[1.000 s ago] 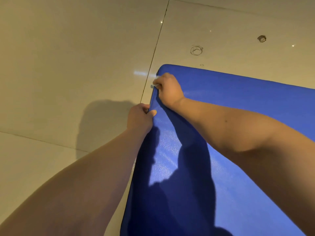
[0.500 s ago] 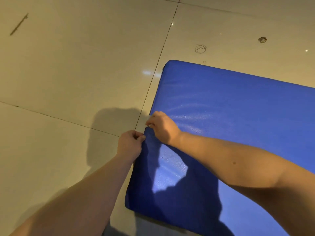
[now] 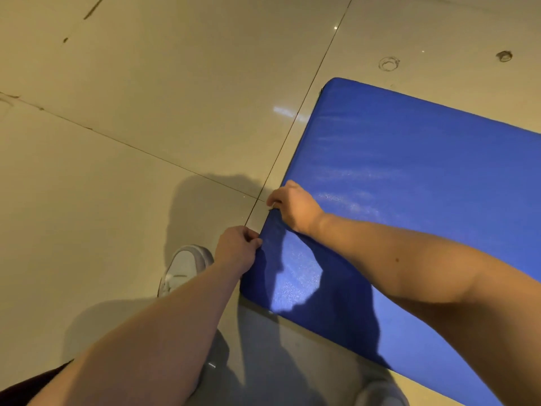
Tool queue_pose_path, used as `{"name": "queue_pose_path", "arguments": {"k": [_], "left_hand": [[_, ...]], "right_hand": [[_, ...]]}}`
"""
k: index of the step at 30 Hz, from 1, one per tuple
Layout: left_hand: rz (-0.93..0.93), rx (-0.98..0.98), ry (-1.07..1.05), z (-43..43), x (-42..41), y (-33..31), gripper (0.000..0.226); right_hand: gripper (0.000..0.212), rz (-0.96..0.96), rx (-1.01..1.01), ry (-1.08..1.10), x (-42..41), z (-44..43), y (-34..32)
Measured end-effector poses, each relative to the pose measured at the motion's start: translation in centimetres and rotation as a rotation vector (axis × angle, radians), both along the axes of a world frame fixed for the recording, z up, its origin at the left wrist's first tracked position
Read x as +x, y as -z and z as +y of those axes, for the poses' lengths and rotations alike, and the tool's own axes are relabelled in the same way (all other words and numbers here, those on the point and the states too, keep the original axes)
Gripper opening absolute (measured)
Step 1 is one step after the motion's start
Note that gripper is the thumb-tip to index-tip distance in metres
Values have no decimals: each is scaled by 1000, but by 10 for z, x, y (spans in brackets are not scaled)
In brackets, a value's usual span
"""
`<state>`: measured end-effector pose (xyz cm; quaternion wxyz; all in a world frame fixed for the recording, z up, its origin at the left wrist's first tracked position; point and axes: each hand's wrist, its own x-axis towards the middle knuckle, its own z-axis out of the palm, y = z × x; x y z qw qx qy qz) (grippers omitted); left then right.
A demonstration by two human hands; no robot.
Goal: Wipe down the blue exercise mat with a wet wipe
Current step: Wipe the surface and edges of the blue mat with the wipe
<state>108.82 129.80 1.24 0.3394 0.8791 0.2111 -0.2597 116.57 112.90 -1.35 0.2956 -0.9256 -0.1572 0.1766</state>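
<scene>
The blue exercise mat (image 3: 409,171) lies flat on the tiled floor and fills the right half of the view. My left hand (image 3: 237,250) pinches the mat's left edge close to its near corner. Just beyond it, my right hand (image 3: 292,206) is curled over the same edge with its fingers closed. The wet wipe is hidden under those fingers; a white scrap showed at the fingertips a second ago. Both forearms cast shadows on the mat.
Glossy beige floor tiles (image 3: 146,98) with dark grout lines spread to the left and behind. My white shoe (image 3: 184,268) stands left of the mat's near corner. A ring mark (image 3: 388,63) and a small round fitting (image 3: 504,56) sit beyond the mat's far edge.
Both hands have slid along the mat's left edge from the far corner toward the near corner. The view tilted down, bringing my shoe and legs into sight.
</scene>
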Motion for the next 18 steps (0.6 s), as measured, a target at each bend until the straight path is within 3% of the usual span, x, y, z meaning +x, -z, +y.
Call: {"name": "queue_pose_path", "arguments": {"k": [6, 12, 18], "left_hand": [[43, 48, -22, 5, -23, -7, 0], [115, 80, -186, 8, -49, -5, 19], [126, 82, -272, 11, -69, -9, 7]], "right_hand": [[32, 57, 11, 5, -41, 18, 1], [32, 112, 59, -34, -83, 44, -2], [26, 179, 99, 8, -112, 50, -7]]}}
